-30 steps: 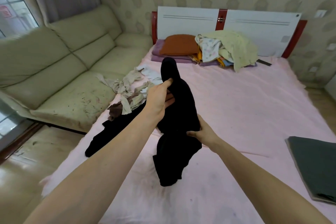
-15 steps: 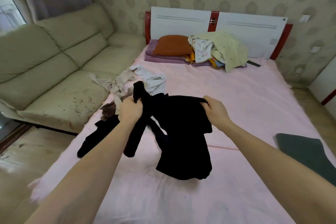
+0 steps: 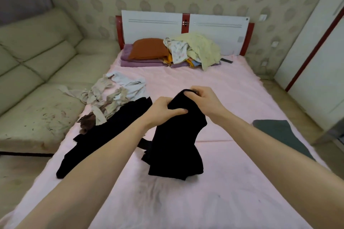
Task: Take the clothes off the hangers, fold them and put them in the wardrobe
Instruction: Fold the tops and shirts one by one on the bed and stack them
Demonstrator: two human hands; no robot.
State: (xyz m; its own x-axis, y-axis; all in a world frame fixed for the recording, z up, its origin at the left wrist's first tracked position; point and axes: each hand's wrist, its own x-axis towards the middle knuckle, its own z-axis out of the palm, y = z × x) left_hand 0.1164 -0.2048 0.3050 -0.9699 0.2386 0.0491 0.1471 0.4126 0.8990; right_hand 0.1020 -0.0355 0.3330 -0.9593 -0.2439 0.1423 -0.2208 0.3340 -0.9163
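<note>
I see black garment (image 3: 176, 141) mid-bed, bunched, matte, top lifted, lower folds slumped on pink bed sheet (image 3: 232, 98). Left hand (image 3: 163, 110) clamped on near upper edge; right hand (image 3: 203, 98) gripping far top corner. Second black garment (image 3: 104, 135) lies flat left. Beige clothes heap (image 3: 111, 95) far left.

There is a single view, from a wide-angle camera worn on the person's head. It looks forward and down along the bed (image 3: 232, 102) toward the headboard (image 3: 184, 33) at the far wall. Both forearms reach in from the bottom edge, close to the lens. The sofa (image 3: 37, 65) fills the left side; at the right edge, where lines bend, stands what may be a wardrobe (image 3: 320, 65).
</note>
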